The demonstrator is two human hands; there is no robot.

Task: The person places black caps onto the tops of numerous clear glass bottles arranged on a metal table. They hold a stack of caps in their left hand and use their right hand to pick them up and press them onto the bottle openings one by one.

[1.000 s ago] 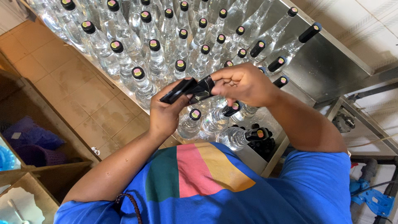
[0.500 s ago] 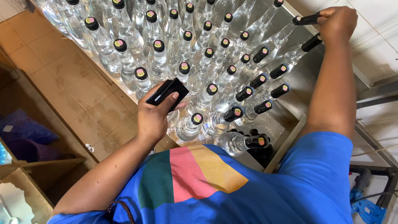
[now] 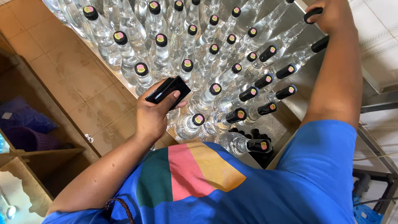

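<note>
Fingers of our left hand point(image 3: 153, 114) clench a stack of black cap sleeves point(image 3: 168, 90) just before the clear bottles point(image 3: 207, 66); light, thin, slippery, best pinched by the edges. Our right hand point(image 3: 331, 14) grasps one black sleeve point(image 3: 313, 14) at the bottles' far right. Round pink-and-yellow stickers point(image 3: 199, 119) top each black cap.

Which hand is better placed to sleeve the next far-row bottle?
Probably the right hand: it already rests on a black cap sleeve at a far-row bottle neck. The left hand holds the stack of sleeves, nearer the body.
</note>
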